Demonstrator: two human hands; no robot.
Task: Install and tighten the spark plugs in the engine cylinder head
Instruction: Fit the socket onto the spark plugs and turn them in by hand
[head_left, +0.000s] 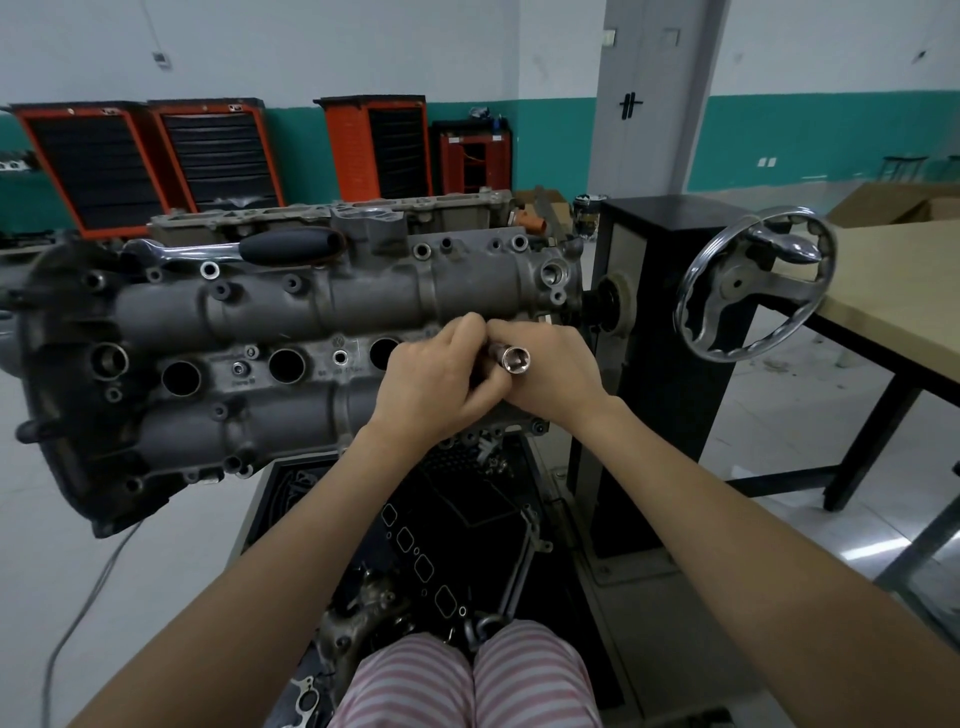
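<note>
Both-handed grip, left hand (434, 382) and right hand (553, 371), closed on socket (511, 359); open end toward viewer, above cylinder head (322, 312) wells (287, 365).

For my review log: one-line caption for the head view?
Both hands, left and right, hold a socket over the cylinder head; ratchet rests on top.

- Both forearms (727, 499) bare from wrist to the frame's edge, no sleeves in view.
- Left hand (431, 384) and right hand (556, 374) ungloved, with no rings, watch or bands visible.
- Trousers (467, 680) striped pink and white, the stripes running across both thighs.
- Short, unpainted nails on the fingers (483, 387) that show.
</note>
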